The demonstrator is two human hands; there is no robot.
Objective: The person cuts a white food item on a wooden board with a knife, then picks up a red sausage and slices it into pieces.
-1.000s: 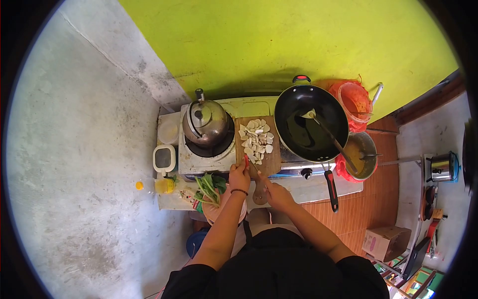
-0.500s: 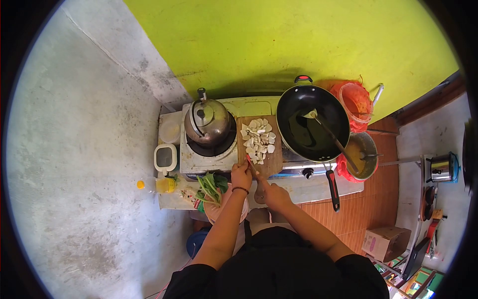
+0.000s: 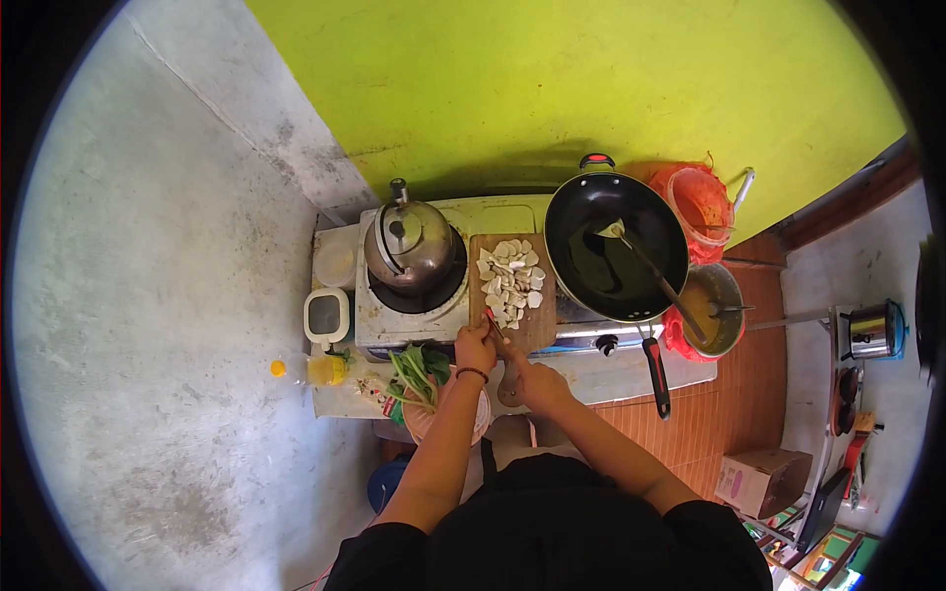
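A wooden cutting board [image 3: 537, 330] lies between the kettle and the wok, with a pile of pale, flat cut pieces [image 3: 510, 281] on it. At the board's near edge, my left hand [image 3: 475, 349] is closed around something with a red part [image 3: 490, 314] at its top; the rest is hidden. My right hand [image 3: 540, 384] is just to the right, near the board's handle, fingers pointing toward the left hand. It is closed, but what it holds, if anything, is too small to tell.
A metal kettle [image 3: 417, 246] stands on the stove's left burner. The black wok [image 3: 591, 281] holds a spatula [image 3: 650, 266]. Leafy greens [image 3: 419, 369] lie at the left front, a pot [image 3: 727, 295] and red-bagged bucket [image 3: 702, 202] at the right.
The view has shifted very slightly. Both hands remain at the board's near edge, the right one a little lower and further left.
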